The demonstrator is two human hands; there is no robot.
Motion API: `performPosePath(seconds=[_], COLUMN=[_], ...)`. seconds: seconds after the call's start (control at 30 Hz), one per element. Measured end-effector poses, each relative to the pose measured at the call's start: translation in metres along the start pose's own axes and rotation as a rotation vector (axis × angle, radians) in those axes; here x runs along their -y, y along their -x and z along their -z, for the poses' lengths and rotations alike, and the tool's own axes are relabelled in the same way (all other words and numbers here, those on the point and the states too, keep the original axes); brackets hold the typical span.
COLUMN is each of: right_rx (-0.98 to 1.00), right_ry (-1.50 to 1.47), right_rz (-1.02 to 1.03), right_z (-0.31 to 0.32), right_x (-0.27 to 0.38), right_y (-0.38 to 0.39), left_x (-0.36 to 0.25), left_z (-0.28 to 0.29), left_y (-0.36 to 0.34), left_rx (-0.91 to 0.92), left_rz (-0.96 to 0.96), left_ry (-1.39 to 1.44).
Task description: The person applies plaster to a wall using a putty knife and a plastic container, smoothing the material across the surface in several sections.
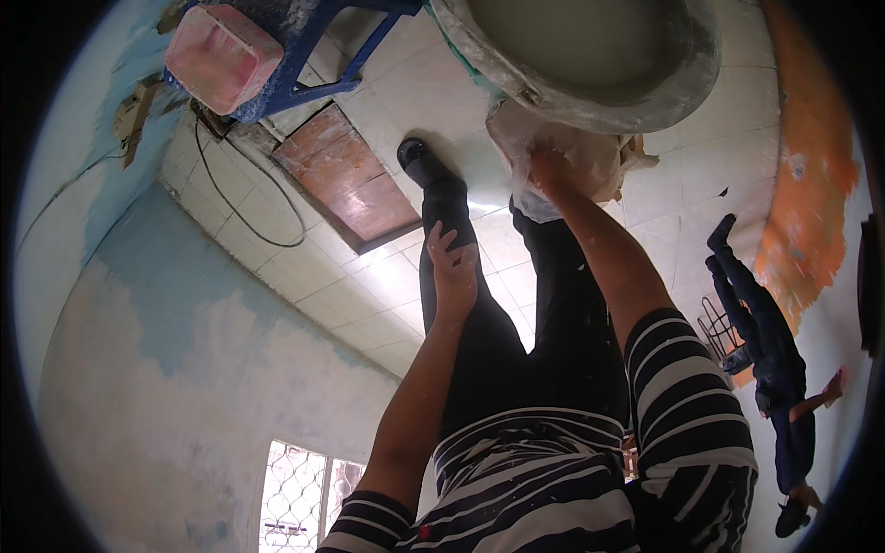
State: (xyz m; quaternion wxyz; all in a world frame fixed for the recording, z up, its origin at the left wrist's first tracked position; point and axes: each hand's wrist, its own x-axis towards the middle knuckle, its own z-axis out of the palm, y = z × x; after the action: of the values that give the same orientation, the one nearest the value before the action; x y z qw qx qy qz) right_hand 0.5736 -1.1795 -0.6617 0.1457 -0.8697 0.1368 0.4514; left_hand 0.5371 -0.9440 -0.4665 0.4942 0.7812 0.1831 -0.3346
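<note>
My right hand (553,170) is closed on a crumpled translucent plastic bag (533,204), which bunches over a pale, creased sack (601,157) on the tiled floor just below a large grey-crusted tub (670,99) holding cloudy grey liquid. The fingertips are partly hidden by the plastic. My left hand (453,263) hangs in front of my left leg with fingers apart and slightly bent, holding nothing.
A blue plastic stool (353,57) carries a pinkish tray (263,60). Wooden boards (327,157) and a looped cable (297,221) lie near the patchy wall (138,369). At right, another person in dark clothes (774,341) reaches toward the orange-and-white wall.
</note>
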Motion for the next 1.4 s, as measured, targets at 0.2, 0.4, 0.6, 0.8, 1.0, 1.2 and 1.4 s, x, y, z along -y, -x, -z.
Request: performPosePath(seconds=[0.2, 0.4, 0.6, 0.8, 1.0, 1.2, 1.4], right_rx=[-0.072, 0.031, -0.043, 0.472, 0.027, -0.233, -0.426], right_ry=[0.191, -0.018, -0.523, -1.530, -0.984, -0.638, -0.749], right_rz=[0.248, 0.142, 0.117, -0.124, 0.256, 0.193, 0.065], right_z=[0.028, 0.049, 0.002, 0.026, 0.060, 0.068, 0.067], right_x=[-0.004, -0.002, -0.060, -0.072, -0.067, -0.067, -0.073], right_y=[0.018, 0.032, -0.009, -0.006, 0.013, 0.047, 0.094], left_x=[0.027, 0.025, 0.015, -0.005, 0.028, 0.009, -0.022], left_z=[0.015, 0.005, -0.029, -0.046, -0.064, -0.082, -0.095], left_y=[-0.003, 0.002, -0.003, 0.003, 0.011, 0.023, 0.028], left_rx=[-0.067, -0.005, -0.023, -0.045, -0.084, -0.067, 0.032], left_rz=[-0.023, 0.133, 0.068, 0.203, 0.105, 0.089, 0.045], left_ry=[0.110, 0.070, 0.102, 0.292, 0.256, 0.145, 0.115])
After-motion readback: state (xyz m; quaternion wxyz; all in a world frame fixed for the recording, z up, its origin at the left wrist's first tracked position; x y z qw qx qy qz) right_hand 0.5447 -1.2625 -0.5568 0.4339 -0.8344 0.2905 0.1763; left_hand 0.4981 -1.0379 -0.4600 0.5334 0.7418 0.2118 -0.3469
